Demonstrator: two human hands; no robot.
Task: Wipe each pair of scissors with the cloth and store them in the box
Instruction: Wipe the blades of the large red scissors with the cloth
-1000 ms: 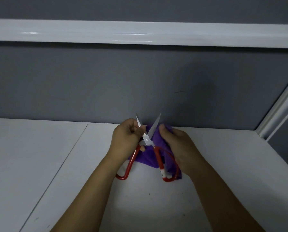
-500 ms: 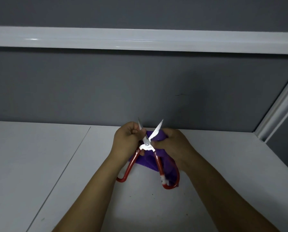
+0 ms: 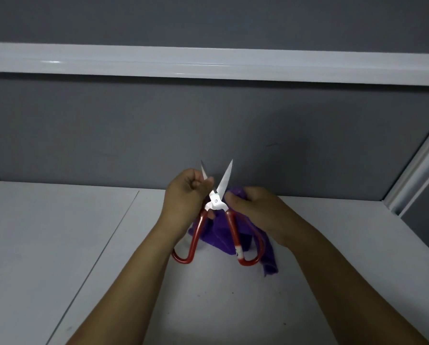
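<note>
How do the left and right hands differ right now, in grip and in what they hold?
The left hand is fisted round one blade of the open scissors, with only the tip poking out. The right hand holds the bunched purple cloth. The left hand sits up at the blade, while the right hand sits beside the pivot with the other blade bare above it. Shared: both have curled fingers and are held above the white table.

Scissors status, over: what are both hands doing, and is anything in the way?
Left hand grips one blade of the open scissors, tips up. Right hand holds the cloth behind them. Nothing blocking the blades.
</note>
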